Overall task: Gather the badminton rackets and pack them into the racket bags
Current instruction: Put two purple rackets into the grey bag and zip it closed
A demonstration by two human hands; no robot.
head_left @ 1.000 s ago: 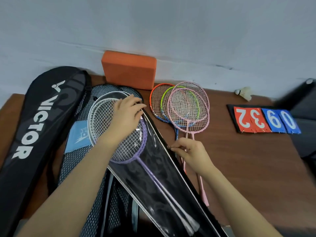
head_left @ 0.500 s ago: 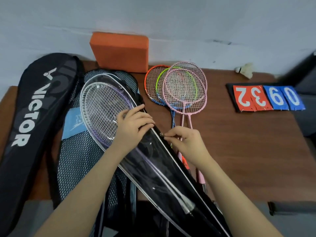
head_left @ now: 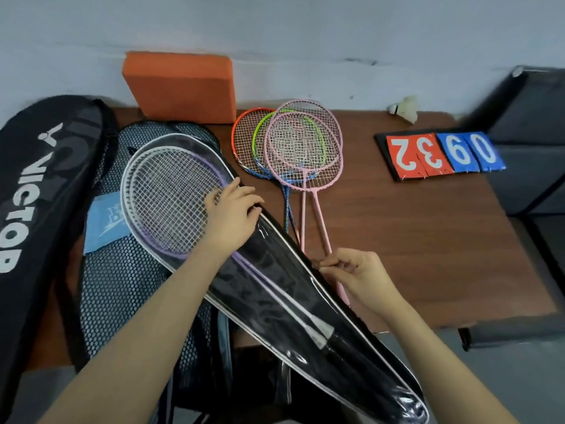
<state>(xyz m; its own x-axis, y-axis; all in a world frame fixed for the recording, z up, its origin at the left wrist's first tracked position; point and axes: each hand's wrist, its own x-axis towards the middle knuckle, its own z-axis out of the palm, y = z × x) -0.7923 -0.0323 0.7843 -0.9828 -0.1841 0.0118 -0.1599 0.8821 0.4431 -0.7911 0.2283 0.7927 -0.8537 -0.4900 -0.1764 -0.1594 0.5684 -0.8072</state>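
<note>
A clear-fronted racket bag [head_left: 275, 289] with white piping lies slantwise across the table. Inside it are a purple racket and a white racket [head_left: 171, 191], heads at the upper left. My left hand [head_left: 232, 218] rests on the bag's right edge near the racket heads, fingers curled over the rim. My right hand [head_left: 351, 270] pinches the zipper pull on the bag's right edge, lower down. Several loose rackets [head_left: 293, 148] in orange, green, blue and pink lie overlapped on the table beyond my hands.
A large black Victor bag [head_left: 36, 191] lies at the left, with a mesh bag [head_left: 122, 270] beside it under the clear one. An orange foam block [head_left: 180, 84] leans at the wall. A shuttlecock [head_left: 405, 109] and a score flipboard [head_left: 440, 154] sit at the right.
My right hand has slid down the bag's right edge toward me while pinching the zipper pull. My left hand has stayed on the edge near the racket heads.
</note>
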